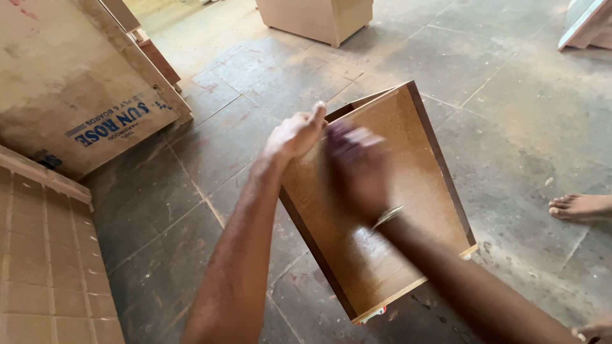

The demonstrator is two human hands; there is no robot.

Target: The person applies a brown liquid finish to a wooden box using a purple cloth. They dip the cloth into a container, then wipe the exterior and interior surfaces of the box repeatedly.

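A wooden drawer box (pixel 376 210) stood tilted on the stone floor (pixel 510 114), brown panel facing up. The left hand (pixel 294 135) gripped the box's upper left edge, fingers curled over it. The right hand (pixel 360 167) lay on the panel just beside the left, blurred; its grip could not be told. A bare foot (pixel 579 207) rested right of the box.

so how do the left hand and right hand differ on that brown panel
The left hand is sharp in the picture and grips the brown panel's upper left edge; the right hand is blurred and lies over the panel's face. The right wrist wears a band, the left none. Both touch the panel.
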